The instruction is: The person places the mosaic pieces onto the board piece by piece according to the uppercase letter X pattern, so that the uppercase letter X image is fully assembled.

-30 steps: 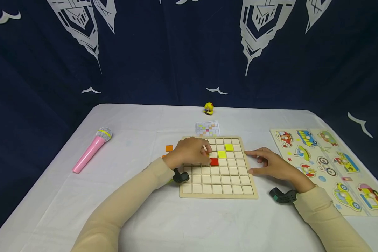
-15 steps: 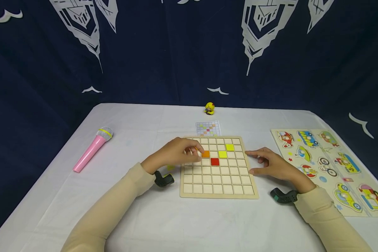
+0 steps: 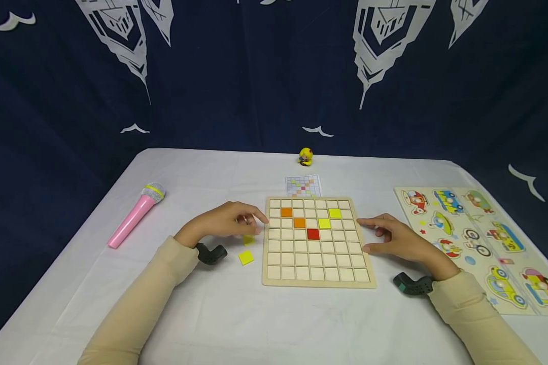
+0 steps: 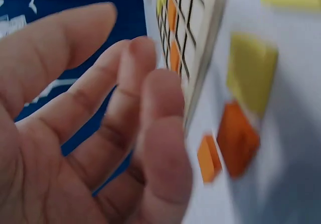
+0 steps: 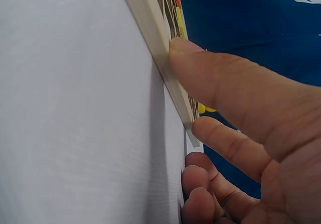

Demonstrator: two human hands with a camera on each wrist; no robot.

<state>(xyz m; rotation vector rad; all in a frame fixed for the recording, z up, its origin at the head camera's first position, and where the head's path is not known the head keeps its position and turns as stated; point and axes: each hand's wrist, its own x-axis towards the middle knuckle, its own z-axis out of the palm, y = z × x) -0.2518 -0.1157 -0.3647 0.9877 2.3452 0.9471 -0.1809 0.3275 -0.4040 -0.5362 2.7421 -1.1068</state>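
A wooden grid board lies in front of me. Two orange tiles, two yellow tiles and one red tile sit in its cells. Just left of the board hovers my left hand, its fingers loosely bent around nothing. Below it are loose yellow tiles; the left wrist view also shows loose orange tiles, which the hand covers in the head view. My right hand rests at the board's right edge, with thumb and index fingertip touching the rim.
A small printed grid card lies behind the board, with a yellow figurine farther back. To the left is a pink toy microphone. A vehicle picture puzzle lies on the right, near my right forearm.
My left hand has drawn back leftward off the board, uncovering two orange tiles in its cells and the loose yellow ones beside it. My right hand has stayed at the edge.
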